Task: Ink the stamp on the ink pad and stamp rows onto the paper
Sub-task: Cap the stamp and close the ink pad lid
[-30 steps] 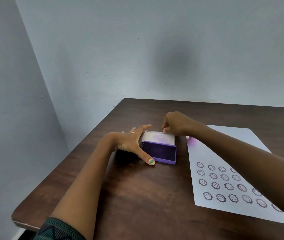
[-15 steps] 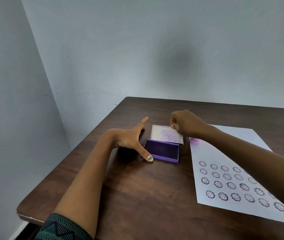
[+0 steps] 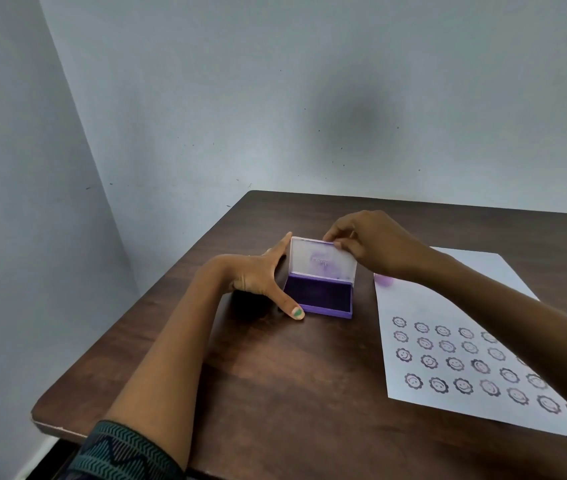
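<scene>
right hand point(image 3: 375, 244) grip: pinching the top edge of the ink pad lid point(image 3: 323, 259), lid tilted up over the purple ink pad point(image 3: 318, 299). left hand point(image 3: 264, 278) is open, thumb and fingers bracing the pad's left side on the desk point(image 3: 275, 393). paper point(image 3: 465, 341) sits right of it with four stamped rows. stamp looks like the pink blob point(image 3: 384, 280) behind your wrist, can't confirm. looks like the lid-handling step; next, you need that stamp in hand.

A short raised word is seen on the inner face of the ink pad's lid point(image 3: 322, 259), but it is too small and smudged to be read. On the paper point(image 3: 455, 306), only smiling flower stamps point(image 3: 429, 361) are printed; no words or numbers.
</scene>
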{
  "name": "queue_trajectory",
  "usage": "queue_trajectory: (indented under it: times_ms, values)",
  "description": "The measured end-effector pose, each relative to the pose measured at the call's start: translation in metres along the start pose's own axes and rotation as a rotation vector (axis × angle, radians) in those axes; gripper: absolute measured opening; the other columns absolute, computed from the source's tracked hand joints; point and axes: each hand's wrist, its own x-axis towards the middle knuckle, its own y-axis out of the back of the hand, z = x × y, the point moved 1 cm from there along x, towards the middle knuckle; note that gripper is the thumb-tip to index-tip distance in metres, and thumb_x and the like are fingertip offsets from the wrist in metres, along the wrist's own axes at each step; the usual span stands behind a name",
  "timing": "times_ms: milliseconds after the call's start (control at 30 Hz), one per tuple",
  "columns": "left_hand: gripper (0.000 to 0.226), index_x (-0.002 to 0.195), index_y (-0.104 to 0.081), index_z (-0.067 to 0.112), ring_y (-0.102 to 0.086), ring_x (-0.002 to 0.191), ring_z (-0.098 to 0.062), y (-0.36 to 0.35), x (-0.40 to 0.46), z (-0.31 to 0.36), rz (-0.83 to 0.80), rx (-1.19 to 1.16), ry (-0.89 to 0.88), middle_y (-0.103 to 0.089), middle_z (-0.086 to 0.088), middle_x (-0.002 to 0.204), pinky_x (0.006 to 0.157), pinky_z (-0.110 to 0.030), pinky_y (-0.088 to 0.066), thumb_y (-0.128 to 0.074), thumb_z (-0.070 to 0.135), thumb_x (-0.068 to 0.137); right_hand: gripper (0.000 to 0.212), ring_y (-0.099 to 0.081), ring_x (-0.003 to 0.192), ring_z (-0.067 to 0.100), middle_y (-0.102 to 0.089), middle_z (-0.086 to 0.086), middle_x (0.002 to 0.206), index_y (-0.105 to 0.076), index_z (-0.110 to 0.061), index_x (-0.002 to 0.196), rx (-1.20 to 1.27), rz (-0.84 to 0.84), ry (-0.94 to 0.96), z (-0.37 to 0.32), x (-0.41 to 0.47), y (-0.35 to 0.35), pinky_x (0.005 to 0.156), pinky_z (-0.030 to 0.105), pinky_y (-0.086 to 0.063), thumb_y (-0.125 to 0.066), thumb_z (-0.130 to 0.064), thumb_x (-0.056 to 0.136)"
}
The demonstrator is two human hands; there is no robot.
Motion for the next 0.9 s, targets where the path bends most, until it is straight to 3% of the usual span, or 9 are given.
queue_trajectory:
  times_ms: [167, 267, 467, 600, 800, 900]
  values:
    - [0.134, 0.144, 0.015, 0.04, -0.013, 0.144, -0.027, 0.0, 0.001, 0.0, -0.003, 0.033, 0.037, -0.005, -0.001, 0.16, 0.117, -0.048, -0.019, -0.087, 0.039, 0.058, 0.018, -0.054, 0.081, 0.011, -0.068, 0.004, 0.102, -0.067, -0.015, 0.101, -0.031, 0.027, 0.066, -0.013, -0.019, -0.003, 0.064, 0.019, -0.039, -0.055, -0.014, 0.088]
    - [0.128, 0.146, 0.002, 0.042, -0.015, 0.143, -0.028, 0.001, 0.0, 0.0, 0.009, 0.067, 0.024, -0.005, -0.001, 0.159, 0.116, -0.049, -0.021, -0.087, 0.045, 0.053, 0.019, -0.056, 0.086, 0.015, -0.065, 0.001, 0.101, -0.065, -0.018, 0.103, -0.083, 0.02, 0.106, -0.019, -0.033, -0.008, 0.071, 0.028, -0.047, -0.053, -0.016, 0.089]
    - [0.092, 0.135, -0.037, 0.037, -0.036, 0.127, -0.018, 0.001, -0.001, 0.001, 0.003, 0.074, -0.046, -0.033, 0.005, 0.136, 0.11, -0.037, -0.032, -0.086, 0.041, 0.057, 0.021, -0.057, 0.09, 0.019, -0.062, 0.002, 0.104, -0.063, -0.019, 0.107, -0.207, 0.038, 0.214, -0.024, -0.053, -0.022, 0.064, 0.027, -0.043, -0.054, -0.016, 0.089]
    - [0.078, 0.128, -0.044, 0.038, -0.036, 0.123, -0.014, 0.003, -0.002, 0.0, 0.005, 0.056, -0.049, -0.032, 0.009, 0.135, 0.096, -0.024, -0.032, -0.086, 0.034, 0.062, 0.022, -0.055, 0.093, 0.019, -0.062, 0.001, 0.106, -0.061, -0.02, 0.11, -0.241, 0.033, 0.237, -0.023, -0.058, -0.029, 0.064, 0.026, -0.041, -0.05, -0.02, 0.091]
    - [0.067, 0.119, -0.052, 0.036, -0.045, 0.108, -0.007, 0.005, -0.005, 0.0, -0.025, 0.011, -0.063, -0.042, 0.019, 0.114, 0.085, -0.02, -0.039, -0.086, 0.027, 0.063, 0.026, -0.055, 0.097, 0.019, -0.064, 0.003, 0.111, -0.061, -0.019, 0.114, -0.269, 0.02, 0.268, -0.022, -0.06, -0.032, 0.07, 0.023, -0.034, -0.053, -0.018, 0.089]
    - [0.065, 0.119, -0.053, 0.032, -0.047, 0.107, -0.011, 0.005, -0.005, 0.001, -0.02, 0.017, -0.074, -0.045, 0.016, 0.109, 0.087, -0.024, -0.041, -0.086, 0.026, 0.064, 0.025, -0.055, 0.097, 0.017, -0.064, 0.002, 0.11, -0.063, -0.02, 0.112, -0.218, 0.024, 0.261, -0.023, -0.06, -0.03, 0.07, 0.022, -0.035, -0.049, -0.023, 0.091]
